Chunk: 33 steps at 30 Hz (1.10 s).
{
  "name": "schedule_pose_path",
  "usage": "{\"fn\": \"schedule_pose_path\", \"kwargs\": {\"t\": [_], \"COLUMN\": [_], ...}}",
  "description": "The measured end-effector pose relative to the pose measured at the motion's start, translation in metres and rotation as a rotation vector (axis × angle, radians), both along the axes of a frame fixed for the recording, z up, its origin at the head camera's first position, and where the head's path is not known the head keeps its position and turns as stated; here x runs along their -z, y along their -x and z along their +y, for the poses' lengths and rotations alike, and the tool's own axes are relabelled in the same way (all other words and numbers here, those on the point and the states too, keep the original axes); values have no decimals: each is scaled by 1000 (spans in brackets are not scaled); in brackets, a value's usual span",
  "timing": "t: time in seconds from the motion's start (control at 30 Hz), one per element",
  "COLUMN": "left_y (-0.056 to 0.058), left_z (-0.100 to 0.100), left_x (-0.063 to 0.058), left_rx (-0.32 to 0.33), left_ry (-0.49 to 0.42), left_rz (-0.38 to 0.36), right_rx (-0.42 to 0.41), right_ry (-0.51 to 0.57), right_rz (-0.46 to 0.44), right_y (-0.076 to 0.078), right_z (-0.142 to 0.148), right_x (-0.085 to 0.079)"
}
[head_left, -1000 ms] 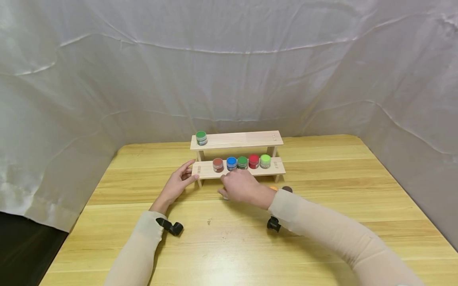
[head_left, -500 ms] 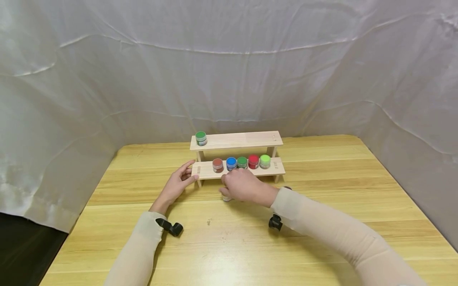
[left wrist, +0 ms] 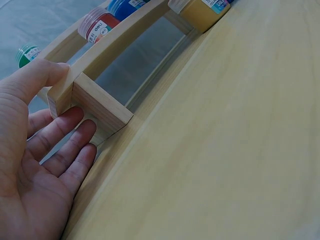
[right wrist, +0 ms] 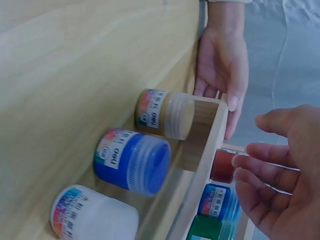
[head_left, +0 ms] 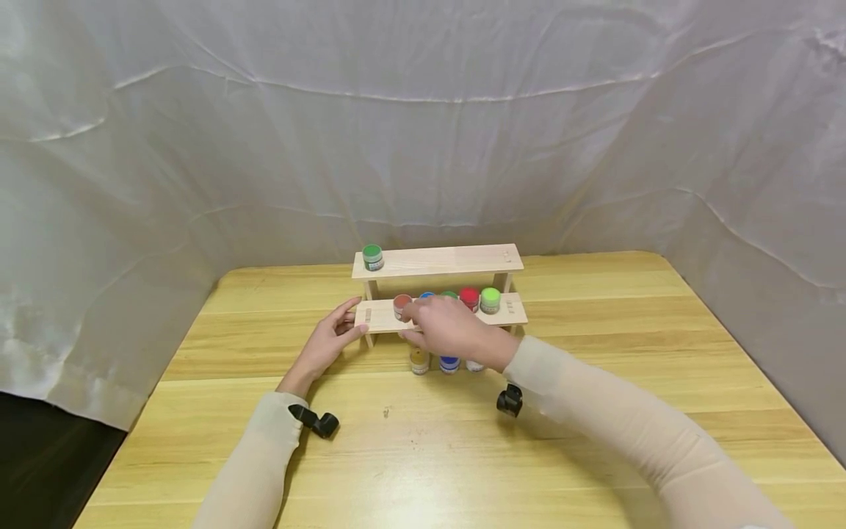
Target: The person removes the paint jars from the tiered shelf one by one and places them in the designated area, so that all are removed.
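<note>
A two-tier wooden shelf (head_left: 443, 258) stands on the table. My left hand (head_left: 328, 334) grips its lower left end, thumb on top and fingers below the plank (left wrist: 110, 45). Over the lower tier is my right hand (head_left: 446, 327), fingers loosely bent with thumb apart. Its fingertips overlap a reddish-brown paint jar (right wrist: 223, 166) in the right wrist view; nothing is pinched. Beside that jar are a blue one (right wrist: 214, 201) and a green one (right wrist: 204, 227). In front of the shelf, an ochre jar (head_left: 419, 361), a dark blue jar (head_left: 449, 364) and a white jar (right wrist: 95, 215) stand on the table.
Red (head_left: 469, 297) and light green (head_left: 490, 300) jars stand toward the right of the lower tier. Another green jar (head_left: 373, 257) sits at the upper tier's left end. A grey cloth (head_left: 423, 132) hangs behind the table (head_left: 370, 455).
My right hand has let go of the ochre jar on the table and risen to the lower tier by the reddish-brown jar. The left hand keeps its place.
</note>
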<state>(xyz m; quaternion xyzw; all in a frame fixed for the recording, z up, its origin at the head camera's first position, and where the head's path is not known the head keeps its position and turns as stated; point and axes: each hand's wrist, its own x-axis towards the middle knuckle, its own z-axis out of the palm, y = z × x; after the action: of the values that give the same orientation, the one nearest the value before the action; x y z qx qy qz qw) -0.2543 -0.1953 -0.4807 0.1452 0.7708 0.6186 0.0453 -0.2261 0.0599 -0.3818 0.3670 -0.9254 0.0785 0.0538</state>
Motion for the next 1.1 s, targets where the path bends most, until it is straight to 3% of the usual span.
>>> {"fn": "schedule_pose_path", "kwargs": {"t": [0.23, 0.37, 0.67, 1.1], "left_y": [-15, -16, -14, -16], "left_z": [5, 5, 5, 4], "left_x": [-25, -27, -25, -25], "left_rx": [14, 11, 8, 13], "left_ry": [9, 8, 11, 12], "left_rz": [4, 6, 1, 13], "right_rx": [-25, -53, -106, -70], "right_ry": [111, 156, 144, 183], "right_rz": [-26, -33, -34, -123], "right_y": [5, 11, 30, 58], "right_z": [0, 1, 1, -2], "right_x": [-11, -16, -24, -38]}}
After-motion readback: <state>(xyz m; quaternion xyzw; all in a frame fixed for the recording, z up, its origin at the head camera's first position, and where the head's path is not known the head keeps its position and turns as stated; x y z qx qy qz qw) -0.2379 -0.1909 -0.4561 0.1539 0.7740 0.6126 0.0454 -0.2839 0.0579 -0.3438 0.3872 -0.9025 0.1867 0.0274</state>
